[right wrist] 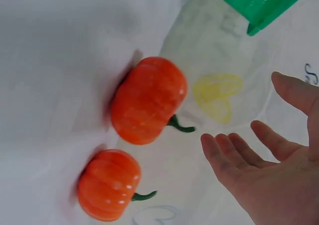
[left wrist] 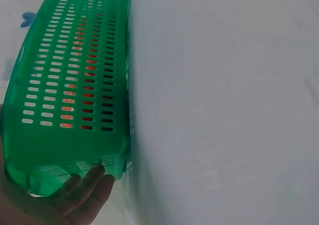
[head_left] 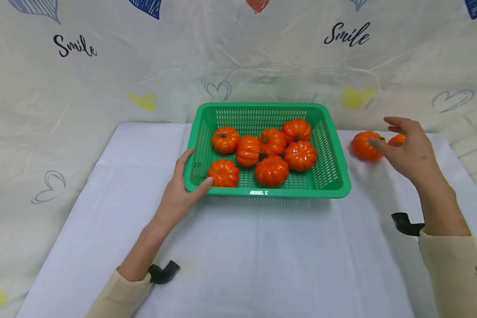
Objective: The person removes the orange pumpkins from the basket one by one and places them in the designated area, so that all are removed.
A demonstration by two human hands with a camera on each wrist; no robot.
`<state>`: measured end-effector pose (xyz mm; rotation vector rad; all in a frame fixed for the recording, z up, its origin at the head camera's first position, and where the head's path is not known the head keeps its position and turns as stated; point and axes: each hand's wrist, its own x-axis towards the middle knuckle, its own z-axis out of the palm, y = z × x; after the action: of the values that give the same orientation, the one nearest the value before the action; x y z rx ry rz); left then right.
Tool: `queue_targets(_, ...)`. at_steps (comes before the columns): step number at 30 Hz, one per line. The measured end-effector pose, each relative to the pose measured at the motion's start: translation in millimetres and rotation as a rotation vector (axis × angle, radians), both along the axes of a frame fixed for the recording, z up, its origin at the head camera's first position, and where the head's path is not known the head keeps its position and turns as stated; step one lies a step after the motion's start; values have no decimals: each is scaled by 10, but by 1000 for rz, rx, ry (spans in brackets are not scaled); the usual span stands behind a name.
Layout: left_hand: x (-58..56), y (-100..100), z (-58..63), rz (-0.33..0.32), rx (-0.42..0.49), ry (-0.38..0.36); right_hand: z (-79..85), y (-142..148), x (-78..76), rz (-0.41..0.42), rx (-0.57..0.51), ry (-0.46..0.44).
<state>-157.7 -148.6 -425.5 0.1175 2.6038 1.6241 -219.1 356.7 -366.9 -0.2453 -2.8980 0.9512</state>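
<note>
A green plastic basket (head_left: 268, 192) holds several small orange pumpkins (head_left: 272, 171). My left hand (head_left: 176, 190) grips its near left corner, with the thumb over the rim and the fingers along the outer side wall (left wrist: 75, 85). To the right of the basket, my right hand (head_left: 411, 150) is raised near two more pumpkins, its fingers spread and nothing in them. In the right wrist view the larger pumpkin (right wrist: 149, 100) and the smaller pumpkin (right wrist: 109, 185) lie on the cloth, each with a green stem, apart from the fingers.
A white cloth (head_left: 258, 256) covers the table under the basket. Behind it hangs a pale sheet (head_left: 262, 57) printed with hearts and the word "Smile". Black curved pieces (head_left: 406, 224) sit at both wrists beside the beige sleeves.
</note>
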Motion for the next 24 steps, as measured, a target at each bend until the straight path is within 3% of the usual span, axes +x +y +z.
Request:
queue_targets(11,-1,-6,-9,2,-12,8,174,-382,108,93,-78,80)
queue_targets(24,11,-2,-1,-1,-7,-4,267,-748,280,263,-61,121)
